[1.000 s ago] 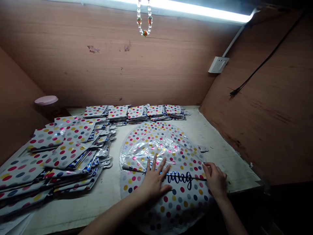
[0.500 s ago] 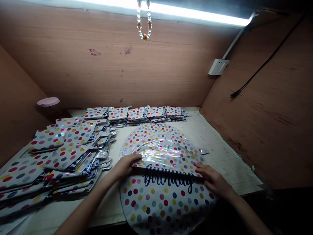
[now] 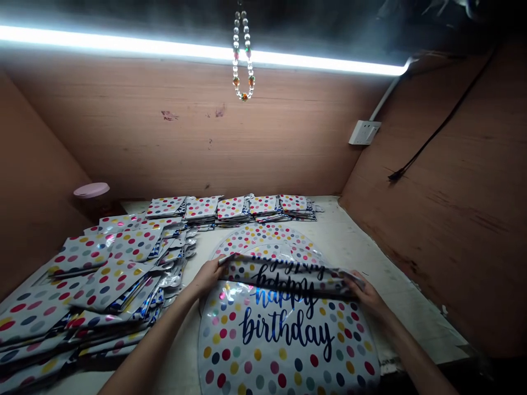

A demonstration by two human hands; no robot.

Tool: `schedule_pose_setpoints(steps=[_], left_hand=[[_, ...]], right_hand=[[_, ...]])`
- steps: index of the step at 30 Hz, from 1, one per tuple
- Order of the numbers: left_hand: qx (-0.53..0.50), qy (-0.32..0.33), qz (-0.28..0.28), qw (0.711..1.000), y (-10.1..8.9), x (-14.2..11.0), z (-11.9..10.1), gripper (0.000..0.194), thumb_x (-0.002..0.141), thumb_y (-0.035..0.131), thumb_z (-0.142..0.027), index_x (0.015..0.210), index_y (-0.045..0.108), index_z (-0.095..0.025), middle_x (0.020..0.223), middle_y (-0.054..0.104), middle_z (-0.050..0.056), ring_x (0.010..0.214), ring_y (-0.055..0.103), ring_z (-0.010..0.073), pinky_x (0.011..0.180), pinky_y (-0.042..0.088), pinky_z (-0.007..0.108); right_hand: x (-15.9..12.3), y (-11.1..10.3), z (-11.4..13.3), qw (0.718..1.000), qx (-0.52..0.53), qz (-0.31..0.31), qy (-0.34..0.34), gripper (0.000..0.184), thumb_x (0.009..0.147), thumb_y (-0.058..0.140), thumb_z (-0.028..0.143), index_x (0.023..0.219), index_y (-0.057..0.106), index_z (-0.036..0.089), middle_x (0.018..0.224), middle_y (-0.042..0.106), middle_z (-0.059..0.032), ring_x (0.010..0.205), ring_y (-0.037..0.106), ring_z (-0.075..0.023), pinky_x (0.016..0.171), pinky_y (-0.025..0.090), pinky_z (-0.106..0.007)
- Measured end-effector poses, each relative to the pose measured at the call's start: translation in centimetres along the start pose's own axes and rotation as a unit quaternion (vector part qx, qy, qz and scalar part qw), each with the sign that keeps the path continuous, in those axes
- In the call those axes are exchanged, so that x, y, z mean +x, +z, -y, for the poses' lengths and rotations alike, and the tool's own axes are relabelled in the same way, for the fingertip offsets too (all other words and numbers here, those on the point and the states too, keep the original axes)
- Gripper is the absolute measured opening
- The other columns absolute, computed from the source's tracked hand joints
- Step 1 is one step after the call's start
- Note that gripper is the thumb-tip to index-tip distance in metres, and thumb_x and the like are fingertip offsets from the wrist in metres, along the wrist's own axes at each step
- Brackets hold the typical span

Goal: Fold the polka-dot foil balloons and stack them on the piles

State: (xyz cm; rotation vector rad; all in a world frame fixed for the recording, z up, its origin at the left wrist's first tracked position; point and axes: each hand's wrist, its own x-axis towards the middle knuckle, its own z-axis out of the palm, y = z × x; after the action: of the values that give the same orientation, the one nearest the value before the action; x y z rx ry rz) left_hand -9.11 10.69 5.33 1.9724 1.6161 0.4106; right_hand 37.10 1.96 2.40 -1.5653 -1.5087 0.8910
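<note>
In front of me lies a polka-dot foil balloon (image 3: 263,351), flat and uninflated, with "happy birthday" in blue letters. My left hand (image 3: 209,276) pinches the left end of its raised, folded-over edge. The right end of that edge is gripped by my right hand (image 3: 364,291). Between the hands the lifted foil bends back, so part of the lettering shows upside down. Underneath and beyond it, more dotted foil (image 3: 263,235) lies on the table; I cannot tell how many sheets there are. The lower part of the balloon reaches the bottom of the view.
Folded dotted balloons (image 3: 115,274) lie in overlapping piles at the left. Several small folded stacks (image 3: 230,208) line the table's back (image 3: 341,230). A pink-lidded container (image 3: 91,191) stands back left. A bead string (image 3: 244,96) hangs overhead; a black cable (image 3: 436,126) hangs at the right wall.
The balloon's upper edge has been lifted and turned back, uncovering the whole "happy birthday" lettering. My hands have moved slightly apart while holding the edge. The view has tilted upward.
</note>
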Motion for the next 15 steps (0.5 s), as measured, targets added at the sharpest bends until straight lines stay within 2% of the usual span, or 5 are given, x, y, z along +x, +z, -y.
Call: schedule_pose_setpoints(steps=[4, 7, 9, 12, 15], left_hand=[[0.064, -0.073, -0.057, 0.994, 0.7, 4.1, -1.2, 0.04, 0.091, 0.036, -0.035, 0.124, 0.054, -0.02, 0.113, 0.066, 0.013, 0.106, 0.061, 0.0277, 0.085, 0.046, 0.034], [0.103, -0.113, -0.084, 0.985, 1.1, 5.4, -3.0, 0.041, 0.09, 0.039, -0.032, 0.123, 0.053, -0.013, 0.106, 0.067, 0.019, 0.104, 0.061, 0.0323, 0.086, 0.045, 0.041], [0.124, -0.113, -0.122, 0.978, 2.2, 4.7, -5.1, 0.048, 0.091, 0.037, -0.033, 0.132, 0.044, -0.01, 0.12, 0.06, 0.023, 0.118, 0.051, 0.0352, 0.095, 0.039, 0.049], [0.173, 0.05, -0.124, 0.976, 6.0, 2.2, -9.4, 0.062, 0.088, 0.045, -0.036, 0.145, 0.029, -0.017, 0.148, 0.034, 0.014, 0.14, 0.023, 0.0318, 0.112, 0.019, 0.05], [0.212, 0.212, -0.011, 0.954, 10.7, 0.5, -14.0, 0.077, 0.079, 0.059, -0.036, 0.147, 0.026, -0.019, 0.152, 0.028, 0.01, 0.141, 0.019, 0.0322, 0.115, 0.015, 0.048]], right_hand=[[5.3, 1.7, -1.0, 0.982, -0.126, -0.123, 0.064, 0.04, 0.088, 0.037, 0.056, 0.079, 0.052, 0.021, 0.069, 0.06, -0.0009, 0.069, 0.06, -0.0198, 0.063, 0.048, -0.03], [8.2, 2.2, -1.4, 0.967, -0.182, -0.127, 0.126, 0.028, 0.09, 0.046, 0.042, 0.078, 0.055, 0.018, 0.07, 0.061, -0.005, 0.074, 0.06, -0.0223, 0.068, 0.048, -0.034], [9.2, 2.3, -1.6, 0.956, -0.213, -0.117, 0.164, 0.023, 0.091, 0.049, 0.034, 0.084, 0.059, 0.015, 0.079, 0.064, -0.0081, 0.08, 0.061, -0.0215, 0.073, 0.049, -0.035], [10.2, 2.4, -1.3, 0.944, -0.242, -0.092, 0.206, 0.024, 0.092, 0.054, 0.033, 0.106, 0.059, 0.015, 0.106, 0.062, -0.008, 0.092, 0.061, -0.0184, 0.081, 0.051, -0.037], [10.7, 2.0, -0.1, 0.934, -0.262, -0.078, 0.231, 0.03, 0.092, 0.055, 0.034, 0.116, 0.057, 0.017, 0.116, 0.059, -0.0074, 0.097, 0.06, -0.0184, 0.083, 0.052, -0.039]])
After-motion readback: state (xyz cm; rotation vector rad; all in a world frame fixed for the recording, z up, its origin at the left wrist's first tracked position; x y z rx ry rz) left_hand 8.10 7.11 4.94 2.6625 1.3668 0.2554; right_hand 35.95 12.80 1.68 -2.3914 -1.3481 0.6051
